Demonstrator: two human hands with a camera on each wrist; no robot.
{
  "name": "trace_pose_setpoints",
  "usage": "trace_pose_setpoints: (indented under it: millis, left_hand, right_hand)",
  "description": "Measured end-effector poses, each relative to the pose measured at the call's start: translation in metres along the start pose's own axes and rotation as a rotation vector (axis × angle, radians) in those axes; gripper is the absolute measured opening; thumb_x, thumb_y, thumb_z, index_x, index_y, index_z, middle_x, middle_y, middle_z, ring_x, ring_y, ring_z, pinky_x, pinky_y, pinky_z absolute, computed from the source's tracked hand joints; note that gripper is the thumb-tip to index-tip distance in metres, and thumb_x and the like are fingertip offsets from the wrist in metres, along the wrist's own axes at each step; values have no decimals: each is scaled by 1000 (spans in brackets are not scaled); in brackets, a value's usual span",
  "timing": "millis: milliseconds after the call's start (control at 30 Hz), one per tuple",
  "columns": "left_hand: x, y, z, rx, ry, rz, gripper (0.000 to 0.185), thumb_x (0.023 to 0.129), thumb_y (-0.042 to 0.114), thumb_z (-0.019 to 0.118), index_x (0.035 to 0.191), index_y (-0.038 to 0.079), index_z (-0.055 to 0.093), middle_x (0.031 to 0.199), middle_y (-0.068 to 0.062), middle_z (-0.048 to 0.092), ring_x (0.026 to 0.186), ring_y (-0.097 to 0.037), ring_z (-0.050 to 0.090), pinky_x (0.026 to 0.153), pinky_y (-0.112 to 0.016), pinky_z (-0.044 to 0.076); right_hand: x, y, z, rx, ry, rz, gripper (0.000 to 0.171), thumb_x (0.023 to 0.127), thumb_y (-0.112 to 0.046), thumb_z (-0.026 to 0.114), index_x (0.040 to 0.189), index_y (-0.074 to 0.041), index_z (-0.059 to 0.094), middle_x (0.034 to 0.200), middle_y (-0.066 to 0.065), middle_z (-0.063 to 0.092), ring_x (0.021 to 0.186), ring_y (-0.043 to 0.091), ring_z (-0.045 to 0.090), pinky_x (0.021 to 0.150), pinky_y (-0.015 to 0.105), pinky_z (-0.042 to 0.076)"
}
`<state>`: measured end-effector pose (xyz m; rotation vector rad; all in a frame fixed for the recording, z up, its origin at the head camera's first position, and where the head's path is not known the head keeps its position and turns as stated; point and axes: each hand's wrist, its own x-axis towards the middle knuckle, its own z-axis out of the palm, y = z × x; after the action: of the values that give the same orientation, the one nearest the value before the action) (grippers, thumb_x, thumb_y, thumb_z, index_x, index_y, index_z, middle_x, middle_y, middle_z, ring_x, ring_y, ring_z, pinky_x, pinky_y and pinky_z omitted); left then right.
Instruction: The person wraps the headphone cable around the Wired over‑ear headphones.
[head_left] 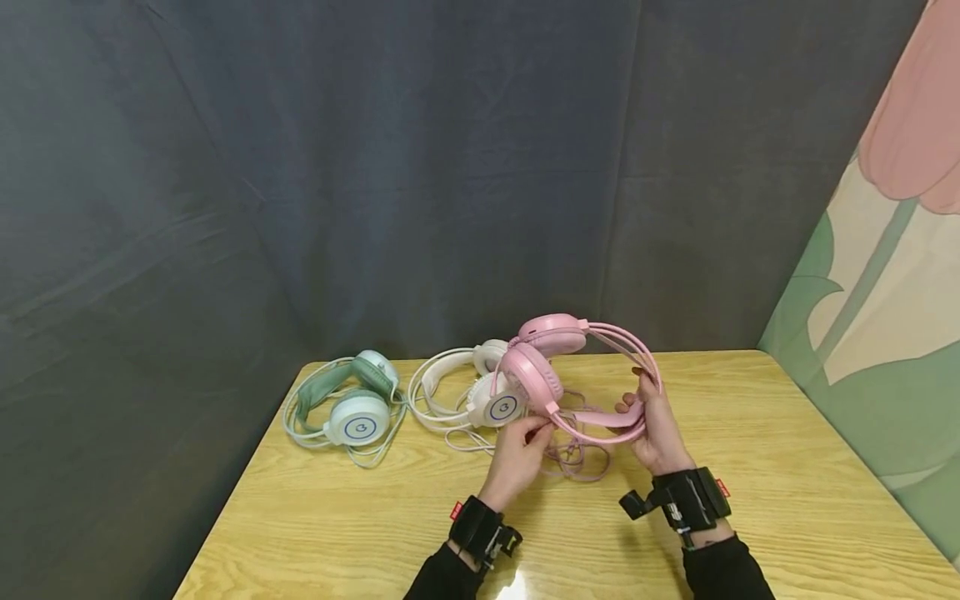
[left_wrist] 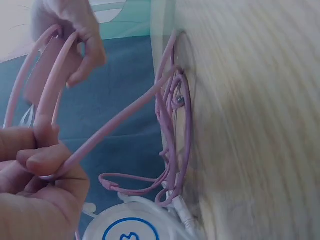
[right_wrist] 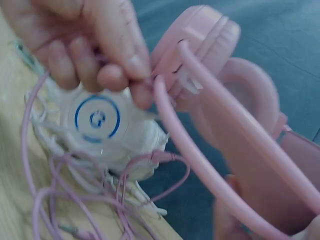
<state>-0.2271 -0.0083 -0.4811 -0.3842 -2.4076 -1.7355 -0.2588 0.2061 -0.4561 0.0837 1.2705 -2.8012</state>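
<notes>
Pink headphones (head_left: 531, 377) are held up over the table, ear cups to the left and headband to the right. My right hand (head_left: 658, 429) grips the headband at its top, by the pink inner strap (head_left: 611, 417). At the lower ear cup, my left hand (head_left: 517, 454) pinches close to the end of the headband. The pink cable (left_wrist: 115, 120) passes through its curled fingers in the left wrist view. From there it runs to a loosely looped bundle on the table, beneath the headphones.
White headphones (head_left: 480, 408) lie just behind and left of my left hand, partly covered by the pink ear cups. Further left are green headphones (head_left: 356, 419) with their cord. A dark curtain (head_left: 450, 183) hangs behind the wooden table (head_left: 337, 533); a flower-patterned panel (head_left: 862, 333) stands at right.
</notes>
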Motion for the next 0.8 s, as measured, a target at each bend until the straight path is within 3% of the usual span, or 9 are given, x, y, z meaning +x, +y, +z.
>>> trace_pose_setpoints:
  millis: [167, 267, 400, 467, 567, 667, 800]
  left_hand:
    - [0, 4, -1, 66, -21, 25, 17, 95, 15, 63, 84, 6, 72, 66, 6, 53, 60, 0, 44, 55, -17, 37]
    - [0, 7, -2, 115, -57, 95, 18, 96, 17, 62, 87, 6, 73, 68, 7, 56, 62, 2, 44, 56, -16, 38]
    - [0, 10, -3, 159, -87, 175, 18, 97, 20, 61, 96, 7, 74, 72, 7, 58, 64, 4, 45, 57, -14, 39]
    - [1, 12, -3, 192, -99, 203, 17, 97, 20, 61, 96, 9, 73, 71, 8, 56, 62, 4, 43, 56, -13, 37]
    - [5, 16, -2, 314, -126, 271, 16, 99, 21, 58, 92, 14, 71, 70, 9, 52, 61, 2, 42, 56, -13, 35]
    - [11, 22, 0, 478, -149, 363, 16, 99, 21, 57, 92, 18, 70, 76, 11, 57, 68, 1, 51, 62, -14, 40]
    - [21, 35, -3, 698, -153, 507, 15, 99, 25, 58, 91, 20, 70, 80, 11, 62, 74, -1, 58, 65, -18, 45]
  right_hand:
    - [0, 0, 1, -84, 230, -149, 22, 102, -39, 43, 110, -19, 46, 60, -8, 28, 45, 3, 30, 45, 19, 32]
    - [0, 1, 3, -107, 348, -284, 25, 101, -38, 50, 103, -13, 51, 53, -8, 26, 38, 3, 25, 39, 20, 23]
    - [2, 1, 4, -213, 454, -451, 28, 98, -38, 55, 91, -11, 52, 52, -7, 32, 37, 4, 29, 33, 20, 24]
    - [4, 1, 3, -319, 514, -529, 27, 98, -37, 56, 86, -14, 53, 53, -7, 36, 37, 4, 32, 33, 19, 26]
    - [5, -1, 1, -508, 614, -626, 25, 98, -36, 57, 80, -20, 52, 58, -10, 41, 46, 4, 38, 43, 19, 31]
    - [5, -4, 0, -680, 694, -682, 25, 98, -37, 57, 77, -25, 50, 64, -12, 43, 58, 6, 42, 55, 22, 32]
    - [4, -11, -1, -770, 698, -704, 28, 98, -37, 56, 74, -25, 47, 62, -12, 35, 57, 7, 36, 55, 25, 26]
